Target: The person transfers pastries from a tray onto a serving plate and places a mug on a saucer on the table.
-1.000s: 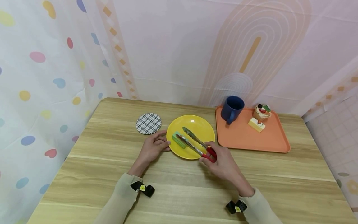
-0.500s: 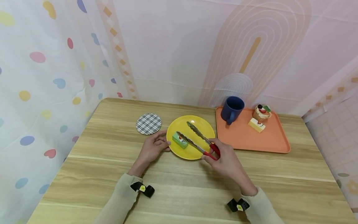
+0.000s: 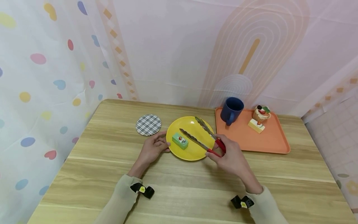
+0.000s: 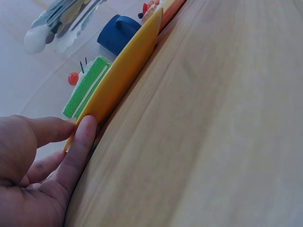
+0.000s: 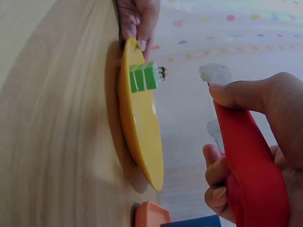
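Note:
My left hand (image 3: 152,148) pinches the left rim of a yellow plate (image 3: 181,123), thumb above and fingers beneath in the left wrist view. On the plate's left part sits a small green cake slice (image 3: 180,141), white-topped with a red berry. My right hand (image 3: 232,158) grips a pair of metal tongs (image 3: 197,142) by red handles (image 5: 251,161). The tongs' arms are spread, with nothing between them. Their tips hang over the plate, raised clear of the cake in both wrist views.
An orange tray (image 3: 260,144) to the right bears a blue mug (image 3: 232,110), a cupcake (image 3: 261,113) and a yellow cake slice (image 3: 256,125). A round checked coaster (image 3: 149,124) lies left of the plate on the wooden table (image 3: 179,193). Patterned cloth hangs behind.
The tongs have spread wider and moved to the right, off the green cake slice, which stays on the plate. My left hand has kept its place at the rim.

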The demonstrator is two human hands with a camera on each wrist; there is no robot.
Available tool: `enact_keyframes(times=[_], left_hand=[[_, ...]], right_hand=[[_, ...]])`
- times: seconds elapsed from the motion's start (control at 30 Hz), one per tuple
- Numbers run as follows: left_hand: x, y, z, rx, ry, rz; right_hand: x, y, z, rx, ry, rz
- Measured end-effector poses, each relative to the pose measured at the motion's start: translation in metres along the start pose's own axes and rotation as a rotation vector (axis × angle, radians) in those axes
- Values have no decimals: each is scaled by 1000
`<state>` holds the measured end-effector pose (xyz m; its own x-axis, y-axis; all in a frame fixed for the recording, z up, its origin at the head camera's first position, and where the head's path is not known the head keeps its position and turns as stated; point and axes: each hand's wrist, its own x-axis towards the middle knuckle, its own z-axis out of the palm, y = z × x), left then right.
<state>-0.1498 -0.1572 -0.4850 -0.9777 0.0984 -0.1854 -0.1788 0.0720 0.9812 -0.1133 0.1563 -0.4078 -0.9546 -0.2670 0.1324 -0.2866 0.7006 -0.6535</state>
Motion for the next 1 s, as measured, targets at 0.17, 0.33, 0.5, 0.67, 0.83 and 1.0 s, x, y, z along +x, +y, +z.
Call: enact_keyframes(times=[0.17,0.33,0.5,0.67,0.83,1.0], left_hand=[[-1,1,0,4,-2,-3],[-1,0,-1,5,2,-11],[-1,0,-1,8,5,-16],[-1,0,0,8,4,-10],[-1,0,0,1,1,-9],[-3,1,-1,3,-1,-4]], right_hand=[[1,3,-7,-9,26,-11],[2,6,-13,-5,52,-4],[2,8,-19,4,65,30],[2,11,-23,6,67,67],[2,13,-28,-2,114,56],[2,15,-31,-9,170,54]])
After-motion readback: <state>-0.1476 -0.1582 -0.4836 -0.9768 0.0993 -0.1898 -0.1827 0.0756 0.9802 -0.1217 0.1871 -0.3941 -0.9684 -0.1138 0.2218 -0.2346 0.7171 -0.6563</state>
